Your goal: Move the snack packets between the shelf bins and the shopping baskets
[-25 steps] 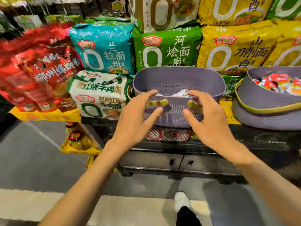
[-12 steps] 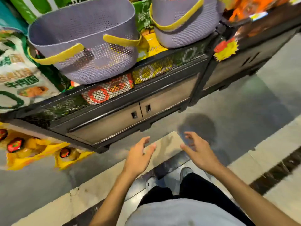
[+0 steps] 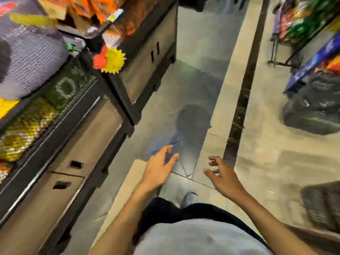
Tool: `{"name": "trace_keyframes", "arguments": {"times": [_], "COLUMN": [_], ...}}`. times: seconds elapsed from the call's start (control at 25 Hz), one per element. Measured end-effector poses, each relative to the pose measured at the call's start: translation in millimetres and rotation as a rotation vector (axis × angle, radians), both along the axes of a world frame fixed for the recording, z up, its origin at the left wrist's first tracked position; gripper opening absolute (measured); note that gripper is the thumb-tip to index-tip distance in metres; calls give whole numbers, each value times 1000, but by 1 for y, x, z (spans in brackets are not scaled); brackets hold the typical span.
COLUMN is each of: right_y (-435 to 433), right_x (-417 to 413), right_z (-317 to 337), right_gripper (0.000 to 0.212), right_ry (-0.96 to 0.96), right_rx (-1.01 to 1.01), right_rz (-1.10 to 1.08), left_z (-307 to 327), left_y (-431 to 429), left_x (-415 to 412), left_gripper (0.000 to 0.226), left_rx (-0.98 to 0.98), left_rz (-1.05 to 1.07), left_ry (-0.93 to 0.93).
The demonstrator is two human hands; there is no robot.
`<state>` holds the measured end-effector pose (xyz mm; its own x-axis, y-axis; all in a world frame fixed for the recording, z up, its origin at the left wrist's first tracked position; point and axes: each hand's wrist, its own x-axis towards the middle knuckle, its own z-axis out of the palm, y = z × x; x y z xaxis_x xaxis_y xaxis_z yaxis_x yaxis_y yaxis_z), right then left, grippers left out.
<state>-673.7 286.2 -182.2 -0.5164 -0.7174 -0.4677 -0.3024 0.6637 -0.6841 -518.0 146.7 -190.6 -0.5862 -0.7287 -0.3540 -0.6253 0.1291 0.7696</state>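
- Our left hand [image 3: 158, 169]: empty, fingers loosely spread, over the floor [image 3: 184, 85].
- Our right hand [image 3: 225, 178]: empty too, fingers half curled.
- Purple basket [image 3: 31, 52]: on the shelf [image 3: 92, 129], upper left, well apart from both hands.
- Snack packets [image 3: 27, 124]: behind the shelf's mesh, blurred.
- Dark basket [image 3: 316, 105]: on the floor at right, blurred.

Blurred by motion, the view looks down a shop aisle. Both hands hang over the grey floor [image 3: 185, 83] and hold nothing: the left hand [image 3: 158, 170] with fingers [image 3: 165, 149] loosely spread, the right hand [image 3: 223, 176] with fingers slightly curled. A grey shoe [image 3: 189, 198] shows below them. At upper left a purple basket [image 3: 31, 57] sits on a black shelf unit [image 3: 88, 126], near a yellow starburst tag [image 3: 115, 60]. A dark basket [image 3: 316, 102] stands on the floor at far right.
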Motion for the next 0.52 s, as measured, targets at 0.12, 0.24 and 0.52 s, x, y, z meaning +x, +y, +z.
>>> {"name": "trace_keyframes", "arguments": {"times": [0.12, 0.24, 0.52], "right_y": [22, 25, -33], "right_x": [-52, -96, -231], "right_z": [-1, 2, -2], "right_gripper": [43, 44, 45], "right_ry": [-7, -12, 37], "right_rx": [12, 4, -35], "right_rz": [-163, -263, -416], "left_z": [-3, -6, -21], "left_y": [3, 0, -57], "left_x": [-73, -118, -238], "left_gripper": [45, 43, 43], "left_rx": [43, 49, 93], "left_rz": [-108, -161, -237], "left_ry": [4, -23, -44]}}
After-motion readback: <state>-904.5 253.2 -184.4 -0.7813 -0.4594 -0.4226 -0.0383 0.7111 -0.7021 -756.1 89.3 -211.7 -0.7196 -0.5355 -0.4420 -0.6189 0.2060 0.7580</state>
